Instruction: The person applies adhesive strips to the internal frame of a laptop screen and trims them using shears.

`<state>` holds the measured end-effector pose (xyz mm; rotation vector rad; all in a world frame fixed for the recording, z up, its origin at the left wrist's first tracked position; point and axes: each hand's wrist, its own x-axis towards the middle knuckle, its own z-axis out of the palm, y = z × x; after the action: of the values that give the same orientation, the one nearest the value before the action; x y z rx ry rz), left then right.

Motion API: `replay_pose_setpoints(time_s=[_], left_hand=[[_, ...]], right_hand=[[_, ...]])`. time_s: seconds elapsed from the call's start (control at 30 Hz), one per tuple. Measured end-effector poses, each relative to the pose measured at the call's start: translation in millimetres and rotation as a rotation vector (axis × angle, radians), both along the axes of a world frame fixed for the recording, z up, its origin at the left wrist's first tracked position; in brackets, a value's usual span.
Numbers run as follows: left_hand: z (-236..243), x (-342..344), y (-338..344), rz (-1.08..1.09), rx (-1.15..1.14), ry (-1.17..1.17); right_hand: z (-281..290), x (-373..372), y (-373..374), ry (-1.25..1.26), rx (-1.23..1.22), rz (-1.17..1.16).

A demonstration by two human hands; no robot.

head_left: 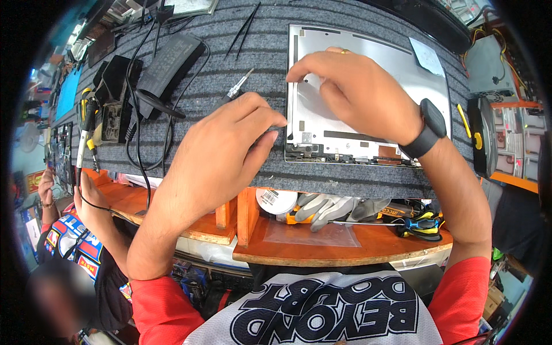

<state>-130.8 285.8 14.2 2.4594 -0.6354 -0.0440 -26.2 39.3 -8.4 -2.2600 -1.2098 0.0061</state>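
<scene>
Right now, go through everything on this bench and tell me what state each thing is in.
Left hand: grip closed on a screwdriver, tip pointing up and away.
Right hand: fingertips pinching at the silver laptop panel.
Silver laptop panel: lying flat on the grey mat, hinge edge toward the person.
Black power adapter: on the mat, cable loose.
Tweezers: lying untouched.

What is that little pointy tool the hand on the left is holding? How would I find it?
Start at the big silver laptop lid lying on the grey ribbed mat. Just past its left edge, the left hand grips a small screwdriver. Its shiny metal tip pokes up above the knuckles, unlike the thin black tweezers lying loose farther back.
</scene>
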Motion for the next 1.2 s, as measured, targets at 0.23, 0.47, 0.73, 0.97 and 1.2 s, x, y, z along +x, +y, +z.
replay_pose_setpoints(time_s=[0.23, 0.47, 0.73, 0.97, 1.2], left_hand=[[-7.4, -20.8, -3.9, 0.059, -0.12, -0.001], [-20.5, -27.6, -6.3, 0.066, -0.111, -0.114], [-17.7, -27.1, -9.2, 0.028, -0.034, -0.05], [-25.8, -29.9, -9.5, -0.005, 0.024, -0.106], [-10.0, -35.7, -15.8, 0.072, 0.059, -0.012]], right_hand=[[1.6, 20.4, -1.5, 0.741, 0.394, -0.126], [53.4, -50.6, -42.0, 0.426, 0.198, -0.175], [50.4, -118.5, -61.8, 0.279, 0.043, -0.158], [42.9, -137.8, -77.9, 0.235, 0.11, -0.2], [66.2, -125.9, -202.3, 0.002, 0.109, -0.811]])
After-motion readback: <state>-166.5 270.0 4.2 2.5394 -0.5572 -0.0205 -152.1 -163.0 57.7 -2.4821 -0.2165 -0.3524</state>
